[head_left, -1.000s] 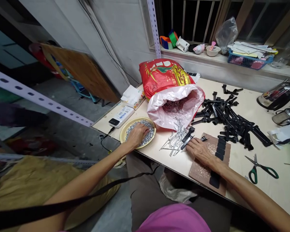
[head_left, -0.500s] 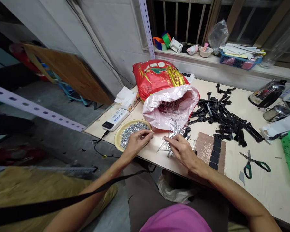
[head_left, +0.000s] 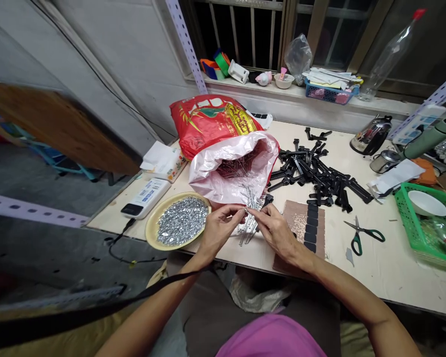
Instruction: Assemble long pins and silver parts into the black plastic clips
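Fingertip to fingertip over the loose metal rods point(head_left: 253, 197)
Pinched closed at thumb and forefinger in both left hand point(head_left: 219, 230) and right hand point(head_left: 280, 234), perhaps on a bit of metal, too small and hidden to tell what; strewn beneath and just beyond the meeting fingertips, with long axes mostly running away from the body, across the line from hand to hand, and nearer to the right; just beside the left hand, on the outer side, a yellow dish point(head_left: 150, 229) of small washers point(head_left: 182, 220); beyond both, an open red bag point(head_left: 211, 124); farther out past the right, heaped black parts point(head_left: 312, 171)
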The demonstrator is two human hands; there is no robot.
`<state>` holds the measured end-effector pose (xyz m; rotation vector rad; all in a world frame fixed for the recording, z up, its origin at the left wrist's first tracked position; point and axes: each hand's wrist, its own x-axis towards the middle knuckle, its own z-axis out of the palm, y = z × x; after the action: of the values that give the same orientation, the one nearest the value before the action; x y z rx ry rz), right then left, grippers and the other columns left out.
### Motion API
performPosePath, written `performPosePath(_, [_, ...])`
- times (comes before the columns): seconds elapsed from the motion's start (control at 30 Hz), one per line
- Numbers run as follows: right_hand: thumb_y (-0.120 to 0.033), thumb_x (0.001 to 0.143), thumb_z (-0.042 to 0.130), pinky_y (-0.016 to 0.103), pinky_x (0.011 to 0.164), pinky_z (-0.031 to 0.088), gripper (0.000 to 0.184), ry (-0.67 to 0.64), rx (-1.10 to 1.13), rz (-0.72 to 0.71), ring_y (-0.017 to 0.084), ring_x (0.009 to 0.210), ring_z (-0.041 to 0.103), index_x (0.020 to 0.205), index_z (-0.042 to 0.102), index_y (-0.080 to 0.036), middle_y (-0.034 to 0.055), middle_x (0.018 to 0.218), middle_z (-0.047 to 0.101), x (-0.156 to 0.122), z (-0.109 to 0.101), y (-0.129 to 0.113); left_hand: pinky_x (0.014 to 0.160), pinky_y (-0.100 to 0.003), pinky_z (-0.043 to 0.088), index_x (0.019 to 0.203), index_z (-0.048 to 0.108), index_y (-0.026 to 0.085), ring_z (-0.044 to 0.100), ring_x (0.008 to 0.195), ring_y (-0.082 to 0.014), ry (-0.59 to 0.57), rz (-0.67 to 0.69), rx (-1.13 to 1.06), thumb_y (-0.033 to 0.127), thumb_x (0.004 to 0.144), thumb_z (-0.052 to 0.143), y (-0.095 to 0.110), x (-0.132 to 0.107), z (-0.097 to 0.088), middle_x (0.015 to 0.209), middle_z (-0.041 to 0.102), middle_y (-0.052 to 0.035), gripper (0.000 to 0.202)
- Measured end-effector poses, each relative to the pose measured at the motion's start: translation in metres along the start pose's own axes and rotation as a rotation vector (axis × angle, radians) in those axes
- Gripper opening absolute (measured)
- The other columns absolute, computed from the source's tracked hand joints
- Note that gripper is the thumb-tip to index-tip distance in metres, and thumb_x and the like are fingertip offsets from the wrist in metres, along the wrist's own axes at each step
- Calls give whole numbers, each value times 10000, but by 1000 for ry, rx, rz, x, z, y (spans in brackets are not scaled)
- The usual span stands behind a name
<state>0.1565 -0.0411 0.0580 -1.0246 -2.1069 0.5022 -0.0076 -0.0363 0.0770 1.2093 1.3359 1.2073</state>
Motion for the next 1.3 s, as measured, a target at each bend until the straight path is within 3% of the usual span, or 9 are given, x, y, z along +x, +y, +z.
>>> performPosePath(0.23, [-93, 900, 427, 228, 659, 484, 462, -3, -52, 71, 126, 736, 493, 1307, 530, -285, 13, 828, 422, -7, -10, 0, 610, -245, 528, 695, 680, 143, 615, 583, -123, -89, -66, -206, 457, 655, 727, -8, 5, 13, 624, 667, -10, 320])
performPosePath(0.53, [-131, 909, 454, 223, 650, 492, 374, -98, -217, 198, 130, 747, 541, 1230, 601, -255, 29, 853, 498, -17, -25, 2, 551, -180, 520, 666, 644, 122, 589, 501, -75, -239, -381, -412, 336, 451, 885, -8, 14, 26, 602, 660, -2, 388])
performPosePath(0.7, [-170, 930, 462, 194, 651, 470, 274, -52, -302, 178, 119, 769, 581, 1131, 645, -204, 39, 862, 567, -24, -29, 5, 542, -154, 526, 688, 645, 132, 594, 537, -75, -382, -637, -511, 205, 510, 863, -11, 19, 26, 611, 651, 3, 291])
performPosePath(0.87, [-156, 924, 498, 188, 599, 406, 214, -8, -422, 102, 105, 720, 565, 1005, 684, -222, 24, 811, 592, -29, -34, 6, 483, -172, 502, 626, 623, 163, 547, 518, -77, -495, -761, -477, 198, 542, 841, -11, 22, 26, 586, 601, 17, 237])
performPosePath(1.07, [-204, 942, 485, 204, 603, 413, 193, 7, -396, 137, 114, 725, 591, 1015, 663, -208, 32, 842, 623, -36, -37, 14, 495, -178, 493, 626, 625, 161, 518, 506, -67, -404, -649, -415, 300, 413, 889, -8, 14, 41, 571, 580, 23, 366])
performPosePath(1.23, [-233, 958, 457, 213, 628, 421, 197, 77, -402, 181, 121, 747, 605, 958, 647, -179, 38, 845, 644, -40, -35, 16, 550, -246, 520, 708, 649, 135, 562, 518, -96, -207, -279, -168, 461, 543, 800, -6, -1, 51, 621, 636, 5, 395])
performPosePath(1.3, [-237, 964, 442, 219, 625, 409, 215, 92, -445, 155, 118, 735, 595, 934, 648, -181, 36, 831, 645, -41, -36, 15, 557, -257, 517, 694, 657, 132, 571, 516, -105, -202, -229, -101, 486, 566, 775, -7, -3, 52, 619, 642, 1, 394])
